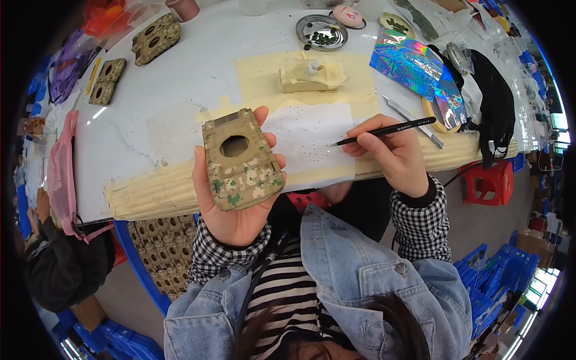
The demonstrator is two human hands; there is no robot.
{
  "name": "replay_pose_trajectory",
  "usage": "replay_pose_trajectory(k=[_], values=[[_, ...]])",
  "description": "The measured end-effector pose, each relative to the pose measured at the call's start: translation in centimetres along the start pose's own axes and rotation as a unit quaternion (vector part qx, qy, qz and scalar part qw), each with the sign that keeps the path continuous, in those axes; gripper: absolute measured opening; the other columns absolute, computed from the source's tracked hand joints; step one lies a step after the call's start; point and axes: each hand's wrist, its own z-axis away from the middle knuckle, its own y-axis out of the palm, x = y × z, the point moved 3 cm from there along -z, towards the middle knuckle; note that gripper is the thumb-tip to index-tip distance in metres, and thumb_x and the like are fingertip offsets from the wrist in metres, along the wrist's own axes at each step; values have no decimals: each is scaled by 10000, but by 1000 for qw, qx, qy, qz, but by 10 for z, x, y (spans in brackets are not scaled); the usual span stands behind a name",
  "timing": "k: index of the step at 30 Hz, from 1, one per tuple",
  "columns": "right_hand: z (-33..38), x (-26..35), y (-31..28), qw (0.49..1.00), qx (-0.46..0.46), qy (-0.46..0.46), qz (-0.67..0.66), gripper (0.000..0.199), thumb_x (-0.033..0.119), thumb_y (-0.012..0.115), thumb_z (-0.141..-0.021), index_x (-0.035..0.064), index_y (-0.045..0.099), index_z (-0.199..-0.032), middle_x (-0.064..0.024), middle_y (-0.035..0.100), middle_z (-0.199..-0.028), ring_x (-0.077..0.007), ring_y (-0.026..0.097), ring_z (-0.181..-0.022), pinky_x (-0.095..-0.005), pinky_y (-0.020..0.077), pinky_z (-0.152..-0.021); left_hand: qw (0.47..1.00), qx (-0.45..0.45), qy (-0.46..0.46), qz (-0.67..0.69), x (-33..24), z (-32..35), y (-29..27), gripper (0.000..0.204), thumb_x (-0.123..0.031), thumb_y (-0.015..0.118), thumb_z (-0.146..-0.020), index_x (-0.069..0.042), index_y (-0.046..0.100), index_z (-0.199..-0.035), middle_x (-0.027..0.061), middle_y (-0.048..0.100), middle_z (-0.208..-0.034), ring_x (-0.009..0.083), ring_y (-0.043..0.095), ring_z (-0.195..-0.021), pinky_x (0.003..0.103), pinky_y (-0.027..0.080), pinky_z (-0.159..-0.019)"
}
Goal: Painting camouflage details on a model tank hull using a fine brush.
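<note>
My left hand [231, 198] is cupped palm-up under a camouflage-patterned model hull [241, 161], thumb on its right edge and fingertips showing above its top, so it has the piece firmly in hand above the near table edge. The hull has a round hole near its upper end; what lies under it in my palm is hidden. My right hand [393, 150] is closed in a pen grip on black tweezers [384, 130], their tip pointing left over a white sheet [309, 141]. I cannot make out whether the tip carries anything, and the small dots on the sheet are too fine to tell apart.

The hull sits just left of the sheet, with the tweezers' tip well apart from it to the right.

The sheet lies on a pale yellow pad taped to the white table [198, 72], whose front edge is wrapped in masking tape. Farther back stand a tan block with a white cap [309, 76], a round metal tray [321, 32] of dark bits, a holographic foil sheet [411, 63] and more camouflage hulls [155, 37] at the left. A red stool [489, 183] stands to the right below the table, and blue crates [492, 270] fill the floor, bent and cut by the rim
</note>
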Motion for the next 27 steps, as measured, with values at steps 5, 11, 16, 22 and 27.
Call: replay_pose_trajectory(k=[5, 11, 16, 22, 27], values=[[-2, -2, 0, 998, 21, 9, 53, 144, 62, 522, -936, -45, 582, -1009, -96, 640, -948, -139, 647, -843, -239, 518, -754, 1000, -5, -8, 7, 3, 0, 0, 750, -542, 334, -947, -4, 149, -1435, 225, 441, -1286, 359, 539, -1095, 446, 506, -912], [-2, -2, -1, 999, 14, 10, 52, 144, 66, 527, -934, -40, 588, -1012, -88, 646, -922, -130, 645, -831, -233, 515, -740, 1000, -1, -9, 3, 2, -1, -3, 752, -544, 339, -946, -2, 155, -1434, 226, 440, -1284, 356, 538, -1094, 442, 503, -912], [-2, -3, -1, 998, 14, 9, 65, 144, 69, 528, -935, -36, 590, -1011, -87, 646, -919, -128, 646, -828, -231, 517, -739, 1000, -5, -7, 7, 3, -1, -3, 749, -543, 339, -947, -2, 160, -1433, 225, 439, -1286, 357, 539, -1092, 444, 505, -908], [-3, -3, 2, 998, -19, -13, 50, 173, 104, 566, -916, -51, 631, -957, -80, 664, -806, -108, 636, -745, -218, 510, -683, 1000, -8, -6, 7, 2, 0, -3, 740, -541, 337, -948, -8, 166, -1432, 225, 434, -1293, 358, 542, -1087, 446, 508, -904], [-3, -2, 2, 999, -16, -5, 40, 179, 104, 563, -918, -57, 631, -952, -82, 666, -817, -116, 648, -764, -221, 518, -695, 1000, -14, -4, 7, 2, 0, -3, 730, -538, 335, -949, -13, 175, -1430, 223, 421, -1310, 361, 543, -1086, 450, 513, -901]])
